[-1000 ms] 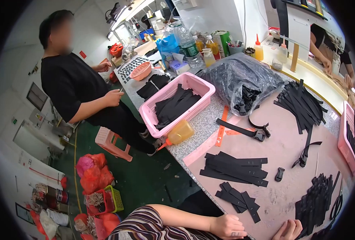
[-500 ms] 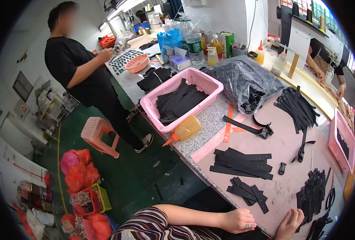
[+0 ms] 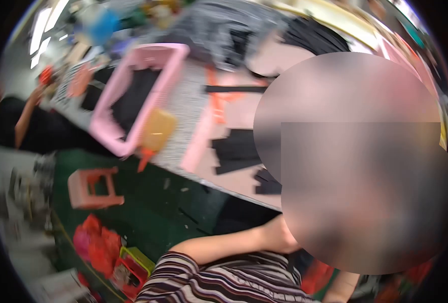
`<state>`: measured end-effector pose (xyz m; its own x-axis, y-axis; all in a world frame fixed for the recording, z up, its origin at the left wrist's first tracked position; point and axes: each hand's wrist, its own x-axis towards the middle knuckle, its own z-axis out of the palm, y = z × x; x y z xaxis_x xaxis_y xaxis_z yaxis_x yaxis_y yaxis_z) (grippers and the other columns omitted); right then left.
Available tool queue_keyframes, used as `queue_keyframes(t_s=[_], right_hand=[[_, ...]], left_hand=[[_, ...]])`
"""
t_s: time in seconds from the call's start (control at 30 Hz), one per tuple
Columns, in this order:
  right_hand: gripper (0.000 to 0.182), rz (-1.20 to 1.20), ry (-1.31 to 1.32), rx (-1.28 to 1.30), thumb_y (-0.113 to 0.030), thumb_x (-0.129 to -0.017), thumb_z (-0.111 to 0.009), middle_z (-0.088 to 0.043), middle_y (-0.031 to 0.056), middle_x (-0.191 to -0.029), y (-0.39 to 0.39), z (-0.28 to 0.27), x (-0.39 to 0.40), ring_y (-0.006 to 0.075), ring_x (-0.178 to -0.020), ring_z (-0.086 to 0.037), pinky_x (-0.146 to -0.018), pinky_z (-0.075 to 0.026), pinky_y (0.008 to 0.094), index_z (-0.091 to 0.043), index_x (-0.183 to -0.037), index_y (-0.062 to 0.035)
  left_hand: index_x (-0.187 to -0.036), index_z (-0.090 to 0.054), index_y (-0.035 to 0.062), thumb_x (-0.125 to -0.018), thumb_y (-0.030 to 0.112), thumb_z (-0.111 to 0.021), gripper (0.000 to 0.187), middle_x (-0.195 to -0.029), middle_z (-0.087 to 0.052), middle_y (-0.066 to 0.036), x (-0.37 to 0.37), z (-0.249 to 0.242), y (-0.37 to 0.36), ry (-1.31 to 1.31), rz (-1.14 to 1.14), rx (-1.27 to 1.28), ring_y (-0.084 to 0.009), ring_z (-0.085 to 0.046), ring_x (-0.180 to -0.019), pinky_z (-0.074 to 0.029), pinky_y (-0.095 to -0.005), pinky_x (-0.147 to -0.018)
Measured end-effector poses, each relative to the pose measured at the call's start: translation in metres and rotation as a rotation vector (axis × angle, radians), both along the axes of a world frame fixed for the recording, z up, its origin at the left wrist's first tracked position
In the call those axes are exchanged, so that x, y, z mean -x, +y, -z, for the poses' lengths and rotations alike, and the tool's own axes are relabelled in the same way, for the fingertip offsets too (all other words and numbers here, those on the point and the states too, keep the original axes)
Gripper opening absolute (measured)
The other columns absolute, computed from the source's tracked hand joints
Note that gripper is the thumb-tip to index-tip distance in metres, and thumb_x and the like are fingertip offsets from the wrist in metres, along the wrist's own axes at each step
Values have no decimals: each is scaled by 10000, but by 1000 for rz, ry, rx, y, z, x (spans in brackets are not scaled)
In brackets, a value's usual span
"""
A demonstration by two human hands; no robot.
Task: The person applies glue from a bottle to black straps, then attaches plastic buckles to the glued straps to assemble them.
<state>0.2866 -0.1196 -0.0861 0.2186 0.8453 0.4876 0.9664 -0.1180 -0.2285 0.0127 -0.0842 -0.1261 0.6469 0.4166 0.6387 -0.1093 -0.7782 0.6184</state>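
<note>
My left hand (image 3: 280, 235) is by the table's front edge, partly covered by a large blurred patch, so its fingers do not show. Only the forearm of my right arm (image 3: 342, 285) is visible at the bottom; that hand lies behind the blur. Nearest my left hand, short black strips (image 3: 267, 183) lie on the pink work surface (image 3: 219, 179). Beyond them is a stack of wider black strips (image 3: 234, 151). The blur hides the right part of the work surface, and whether either hand holds anything cannot be made out.
A pink basket (image 3: 96, 118) holds black strips, with a yellow squeeze bottle (image 3: 159, 129) beside it. Behind are a grey plastic bag (image 3: 208, 22) and more black strips (image 3: 315, 35). A pink stool (image 3: 77, 191) and red bags (image 3: 100, 245) are on the floor. A person in black (image 3: 37, 126) stands far left.
The view has swung and tilted, carrying the basket, bottle and strips leftward and upward in it. A blurred patch now covers the right side. My right hand has dropped out of sight.
</note>
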Motion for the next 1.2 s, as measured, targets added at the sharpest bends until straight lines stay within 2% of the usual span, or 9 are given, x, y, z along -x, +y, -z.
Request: queue_keyframes(t_s=[0.13, 0.3, 0.6, 0.63, 0.8, 0.97, 1.07, 1.2], right_hand=[[123, -4, 24, -41, -2, -812, -673, -618, 136, -999, 2, -3, 0, 331, -960, -578, -864, -453, 404, -647, -931, -16], [130, -10, 41, -46, -3, -798, -685, -616, 115, -984, 1, 0, -1, 310, -944, -576, -858, -445, 397, -646, -921, -20], [111, -29, 45, -30, -26, -793, -689, -619, 111, -954, 9, -3, -2, 304, -918, -583, -818, -445, 392, -645, -894, -25], [105, -57, 62, -18, -41, -797, -690, -621, 112, -941, 17, -7, 1, 305, -904, -586, -808, -445, 393, -643, -889, -25], [203, -209, 214, 20, -180, -817, -711, -614, 121, -865, 81, -17, 37, 321, -822, -582, -768, -446, 407, -638, -910, -14], [316, -131, 249, 57, -285, -807, -744, -609, 116, -901, 157, 1, 51, 308, -894, -577, -816, -440, 402, -621, -930, -22], [311, -242, 275, 108, -242, -792, -762, -603, 110, -854, 164, 7, 44, 281, -838, -586, -765, -473, 358, -611, -950, -20], [294, -316, 547, 195, -130, -780, -769, -619, 71, -899, 152, -2, 37, 178, -806, -594, -711, -481, 305, -610, -1002, -22]], left_hand=[[-1002, -659, 82, -827, 165, -740, 210, -733, -607, 10, 3, -2, 7, 59, 100, -9, -150, -568, -609, -397, -302, -598], [-996, -676, 78, -818, 156, -750, 208, -713, -601, 17, 2, -11, 15, 134, 151, -28, -144, -559, -594, -388, -298, -582], [-1008, -693, 80, -831, 149, -743, 197, -707, -609, 14, 0, -17, 13, 195, 109, 45, -135, -567, -584, -378, -293, -564], [-956, -665, 69, -838, 173, -731, 171, -695, -580, 7, -1, -20, 13, 209, 99, 46, -152, -551, -594, -404, -297, -598], [-981, -693, 76, -813, 146, -747, 190, -688, -594, 17, -6, -20, 21, 259, 155, -8, -132, -558, -576, -368, -288, -542], [-958, -688, 78, -809, 148, -751, 176, -688, -594, 14, -11, -26, 22, 315, 153, -35, -136, -556, -577, -362, -283, -532], [-952, -689, 81, -809, 149, -751, 171, -687, -594, 17, -8, -20, 17, 284, 118, -6, -133, -556, -577, -362, -285, -532], [-943, -690, 82, -810, 146, -748, 159, -687, -594, 19, -5, -15, 11, 260, 103, 17, -134, -556, -577, -360, -285, -531]])
